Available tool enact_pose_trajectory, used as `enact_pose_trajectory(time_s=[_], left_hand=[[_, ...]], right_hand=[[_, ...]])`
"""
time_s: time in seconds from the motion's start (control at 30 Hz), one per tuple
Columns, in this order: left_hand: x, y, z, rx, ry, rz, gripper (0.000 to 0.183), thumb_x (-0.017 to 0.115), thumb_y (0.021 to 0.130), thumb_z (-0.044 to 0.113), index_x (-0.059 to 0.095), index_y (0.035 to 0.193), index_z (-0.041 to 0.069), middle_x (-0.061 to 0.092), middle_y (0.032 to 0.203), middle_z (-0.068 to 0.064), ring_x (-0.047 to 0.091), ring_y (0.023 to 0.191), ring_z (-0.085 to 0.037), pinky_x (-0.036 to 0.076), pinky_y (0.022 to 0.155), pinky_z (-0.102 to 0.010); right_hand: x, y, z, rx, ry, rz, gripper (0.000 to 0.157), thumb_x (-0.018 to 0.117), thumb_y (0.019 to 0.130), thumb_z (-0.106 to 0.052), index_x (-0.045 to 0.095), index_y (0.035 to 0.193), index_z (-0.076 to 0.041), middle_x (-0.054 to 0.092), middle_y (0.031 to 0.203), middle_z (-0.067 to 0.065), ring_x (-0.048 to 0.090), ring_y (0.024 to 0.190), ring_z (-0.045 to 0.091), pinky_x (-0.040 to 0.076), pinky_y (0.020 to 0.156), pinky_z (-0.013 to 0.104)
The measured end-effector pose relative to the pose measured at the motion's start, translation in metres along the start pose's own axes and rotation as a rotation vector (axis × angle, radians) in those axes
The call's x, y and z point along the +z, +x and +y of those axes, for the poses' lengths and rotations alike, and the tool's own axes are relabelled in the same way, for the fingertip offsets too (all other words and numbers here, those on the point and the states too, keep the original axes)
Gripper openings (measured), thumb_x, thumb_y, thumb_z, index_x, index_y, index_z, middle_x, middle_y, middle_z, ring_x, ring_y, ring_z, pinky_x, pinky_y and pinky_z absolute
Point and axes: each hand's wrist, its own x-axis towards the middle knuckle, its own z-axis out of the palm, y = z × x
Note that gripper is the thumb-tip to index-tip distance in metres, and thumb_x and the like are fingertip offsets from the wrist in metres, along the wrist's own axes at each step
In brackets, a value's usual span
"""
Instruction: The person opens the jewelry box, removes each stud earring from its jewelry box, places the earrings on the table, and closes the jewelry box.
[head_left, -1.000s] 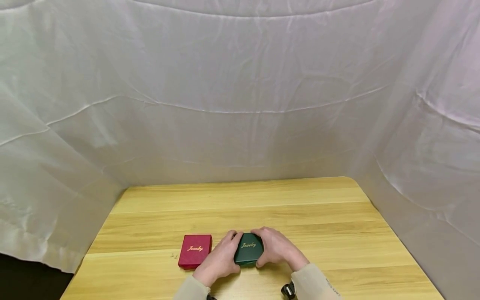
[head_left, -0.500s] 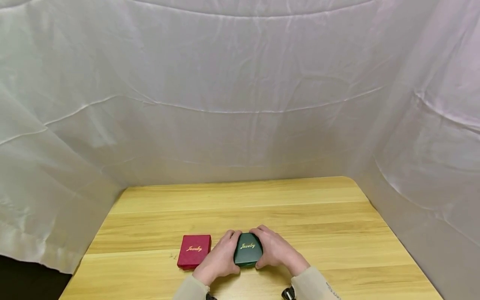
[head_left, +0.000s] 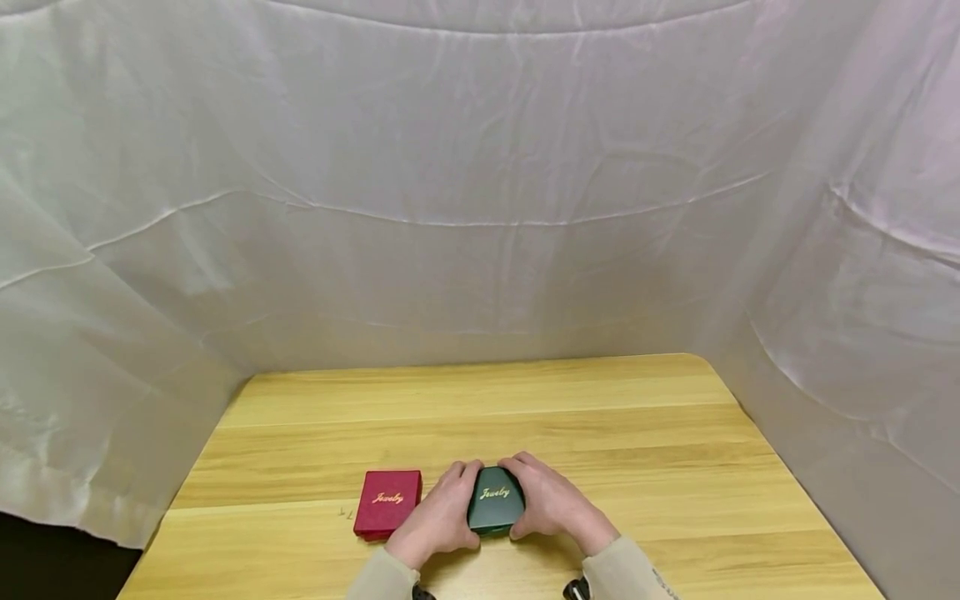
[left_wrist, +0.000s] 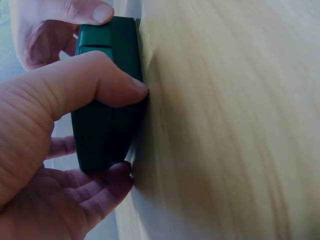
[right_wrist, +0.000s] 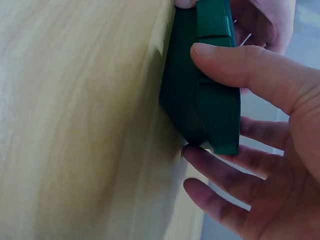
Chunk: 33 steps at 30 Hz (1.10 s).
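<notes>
A dark green jewelry box (head_left: 495,502), gold "Jewelry" lettering on its lid, sits between both hands near the front of the table. My left hand (head_left: 441,515) grips its left side; in the left wrist view the left thumb (left_wrist: 112,85) lies across the front, low near the tabletop, with fingers behind. From the right, my right hand (head_left: 553,502) holds the other side. The right wrist view shows the right thumb (right_wrist: 220,59) on the front of the upper part, beside a ribbed band. The box's far side is mostly hidden by fingers.
A red jewelry box (head_left: 387,502) with the same lettering lies just left of my left hand. Both boxes are on a wooden table (head_left: 480,408). Pale cloth (head_left: 480,275) hangs behind the table and along both sides. Small pencil-like marks are beside the red box.
</notes>
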Motion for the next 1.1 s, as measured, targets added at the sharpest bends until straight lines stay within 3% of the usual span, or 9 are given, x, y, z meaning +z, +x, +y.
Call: enact_pose_trajectory(time_s=[1.1], left_hand=[[0.001, 0.000, 0.002, -0.046, -0.018, -0.012, 0.102, 0.092, 0.056, 0.014, 0.040, 0.143, 0.002, 0.049, 0.122, -0.014, 0.052, 0.106, -0.025, 0.050, 0.090, -0.041]], right_hand=[[-0.011, 0.011, 0.004, -0.004, 0.037, -0.090, 0.086, 0.094, 0.050, -0.021, 0.060, 0.128, -0.003, 0.063, 0.107, 0.001, 0.056, 0.091, 0.013, 0.050, 0.082, 0.034]])
